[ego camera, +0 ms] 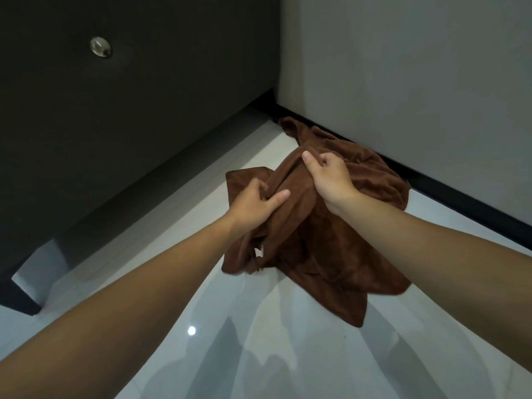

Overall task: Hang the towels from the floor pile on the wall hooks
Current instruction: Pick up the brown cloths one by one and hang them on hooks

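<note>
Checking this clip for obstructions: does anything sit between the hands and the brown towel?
Nothing does. The left hand and right hand both already grip the brown towel directly, bunched above the floor.

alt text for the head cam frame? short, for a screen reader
Two bare hands, left hand and right hand, grip a bunched brown towel above a glossy pale floor. More brown cloth lies by the grey wall; a dark panel stands left.
</note>
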{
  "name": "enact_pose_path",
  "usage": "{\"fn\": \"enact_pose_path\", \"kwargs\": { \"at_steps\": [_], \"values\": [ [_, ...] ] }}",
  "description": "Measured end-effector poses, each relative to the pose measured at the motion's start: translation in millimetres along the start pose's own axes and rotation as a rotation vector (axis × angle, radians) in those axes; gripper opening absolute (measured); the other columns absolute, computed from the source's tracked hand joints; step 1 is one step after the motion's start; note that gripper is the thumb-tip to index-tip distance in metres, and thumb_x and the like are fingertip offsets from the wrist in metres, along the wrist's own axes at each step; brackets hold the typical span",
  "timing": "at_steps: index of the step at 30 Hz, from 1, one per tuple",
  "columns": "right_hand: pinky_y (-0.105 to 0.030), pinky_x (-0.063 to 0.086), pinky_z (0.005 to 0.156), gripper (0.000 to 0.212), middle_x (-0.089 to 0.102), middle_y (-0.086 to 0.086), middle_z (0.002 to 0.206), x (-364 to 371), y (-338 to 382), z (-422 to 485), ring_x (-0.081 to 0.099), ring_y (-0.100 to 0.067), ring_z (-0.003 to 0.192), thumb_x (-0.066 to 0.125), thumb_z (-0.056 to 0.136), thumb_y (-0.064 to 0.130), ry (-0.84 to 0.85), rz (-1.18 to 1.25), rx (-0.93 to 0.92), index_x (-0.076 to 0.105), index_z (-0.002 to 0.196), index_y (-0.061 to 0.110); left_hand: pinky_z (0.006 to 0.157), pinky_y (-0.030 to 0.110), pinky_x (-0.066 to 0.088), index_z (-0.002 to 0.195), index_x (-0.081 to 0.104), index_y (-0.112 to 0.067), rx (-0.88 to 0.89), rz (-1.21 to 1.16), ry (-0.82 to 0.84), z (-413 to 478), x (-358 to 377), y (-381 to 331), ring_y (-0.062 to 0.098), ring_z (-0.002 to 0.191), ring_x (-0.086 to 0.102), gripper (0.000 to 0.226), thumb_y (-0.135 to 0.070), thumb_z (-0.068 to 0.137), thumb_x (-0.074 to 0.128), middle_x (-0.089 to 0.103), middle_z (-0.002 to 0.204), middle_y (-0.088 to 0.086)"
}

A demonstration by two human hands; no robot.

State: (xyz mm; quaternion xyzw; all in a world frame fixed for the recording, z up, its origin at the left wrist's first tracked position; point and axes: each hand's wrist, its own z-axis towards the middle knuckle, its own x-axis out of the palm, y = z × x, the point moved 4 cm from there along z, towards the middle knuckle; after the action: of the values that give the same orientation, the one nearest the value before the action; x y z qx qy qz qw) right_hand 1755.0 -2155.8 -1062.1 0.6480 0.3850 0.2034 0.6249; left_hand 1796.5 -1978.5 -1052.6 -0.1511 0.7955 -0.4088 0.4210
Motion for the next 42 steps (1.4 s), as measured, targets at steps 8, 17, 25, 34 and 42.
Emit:
{"fn": "enact_pose_path", "kwargs": {
  "at_steps": [8, 17, 25, 34, 42],
  "values": [
    [-0.038, 0.053, 0.094, 0.051, 0.062, -0.008, 0.121, -2.1, -17.6, 1.4, 0.064, -0.020, 0.107, 0.065, 0.090, 0.035, 0.143, 0.118, 0.130, 0.049, 0.134, 0.013, 0.056, 0.022, 0.056, 0.127, 0.050, -0.010, -0.127, -0.529, 0.021, -0.7, 1.7, -3.8, 0.017, 0.069, 0.065, 0.038, -0.004, 0.091, 0.064, 0.060, 0.084, 0.011],
    [-0.024, 0.052, 0.071, 0.011, 0.063, -0.001, 0.093, 5.6, 2.4, -39.2, 0.061, -0.013, 0.086, 0.065, 0.090, 0.032, 0.453, -0.199, -0.096, 0.064, 0.096, 0.023, 0.063, 0.022, 0.059, 0.094, 0.064, -0.008, -0.232, -0.930, -0.269, 13.7, -14.8, -11.2, 0.021, 0.094, 0.067, 0.016, 0.005, 0.094, 0.054, 0.060, 0.121, 0.018],
    [-0.017, 0.051, 0.075, 0.033, 0.064, 0.006, 0.093, 25.9, -5.8, -59.6, 0.062, -0.007, 0.086, 0.077, 0.079, 0.035, 0.391, -0.250, -0.155, 0.057, 0.100, 0.019, 0.083, 0.029, 0.059, 0.116, 0.065, -0.004, -0.172, -0.890, -0.251, 8.4, -8.4, -31.2, 0.019, 0.094, 0.069, 0.034, 0.010, 0.085, 0.063, 0.066, 0.109, 0.012],
    [-0.025, 0.052, 0.070, 0.040, 0.062, 0.001, 0.099, 25.0, -13.7, -40.8, 0.063, -0.013, 0.088, 0.076, 0.074, 0.051, 0.186, -0.290, -0.059, 0.052, 0.090, 0.024, 0.090, 0.028, 0.056, 0.125, 0.062, -0.009, -0.010, -0.612, -0.127, 0.2, -3.9, -50.7, 0.016, 0.102, 0.065, 0.042, 0.002, 0.085, 0.067, 0.064, 0.110, 0.004],
    [-0.016, 0.044, 0.061, 0.010, 0.063, 0.007, 0.074, 4.8, -7.5, -31.6, 0.060, -0.011, 0.072, 0.062, 0.093, 0.027, 0.207, -0.296, -0.145, 0.063, 0.087, 0.018, 0.090, 0.025, 0.053, 0.129, 0.059, -0.012, 0.203, -0.100, -0.257, 11.4, -20.8, -52.8, 0.014, 0.102, 0.065, 0.041, -0.005, 0.089, 0.065, 0.066, 0.109, 0.002]
  ]
}}
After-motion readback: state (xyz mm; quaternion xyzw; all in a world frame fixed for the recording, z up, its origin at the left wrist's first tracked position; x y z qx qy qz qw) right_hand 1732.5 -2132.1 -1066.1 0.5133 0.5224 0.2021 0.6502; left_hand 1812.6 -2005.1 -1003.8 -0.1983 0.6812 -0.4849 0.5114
